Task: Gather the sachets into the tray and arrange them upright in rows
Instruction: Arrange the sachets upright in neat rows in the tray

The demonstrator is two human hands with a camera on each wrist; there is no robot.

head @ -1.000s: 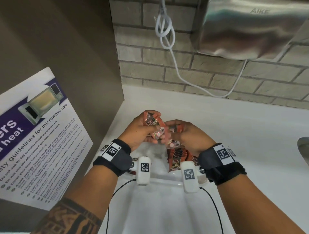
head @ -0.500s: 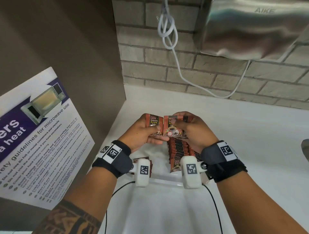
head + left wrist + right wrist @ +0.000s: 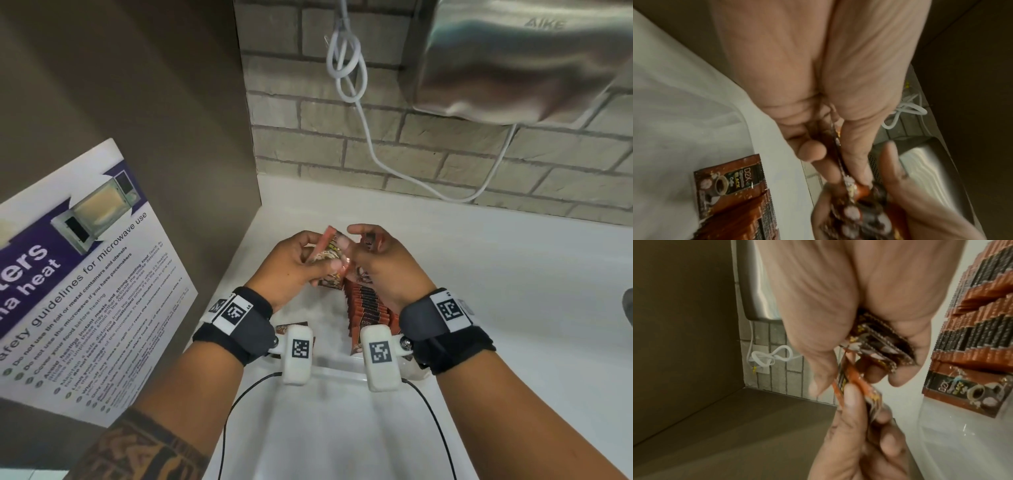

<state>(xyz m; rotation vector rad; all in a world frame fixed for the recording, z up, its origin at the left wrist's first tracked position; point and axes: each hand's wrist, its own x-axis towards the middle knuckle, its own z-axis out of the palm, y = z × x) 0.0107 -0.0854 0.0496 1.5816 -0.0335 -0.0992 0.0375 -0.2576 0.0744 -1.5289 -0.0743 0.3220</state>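
Both hands hover together over the far end of a clear tray [image 3: 337, 371]. My left hand [image 3: 320, 255] pinches a few brown-orange coffee sachets [image 3: 330, 253], tilted, seen edge-on in the left wrist view [image 3: 840, 162]. My right hand [image 3: 359, 245] grips a small bundle of sachets [image 3: 879, 345] in its curled fingers and touches the left hand's sachets [image 3: 857, 391]. A long row of sachets [image 3: 368, 308] stands upright along the tray's right side [image 3: 982, 321]. One more sachet [image 3: 291, 329] shows at the tray's left, partly hidden by the wrist camera.
The tray sits on a white counter [image 3: 513, 291] in a corner. A brown side wall with a microwave poster [image 3: 85, 291] rises at the left. The brick back wall carries a steel hand dryer [image 3: 513, 61] and a looped white cable [image 3: 346, 68].
Half a second ago both hands held their sachets flat, side by side, facing the camera. Now the left hand's sachets are tilted and the hands meet more closely.
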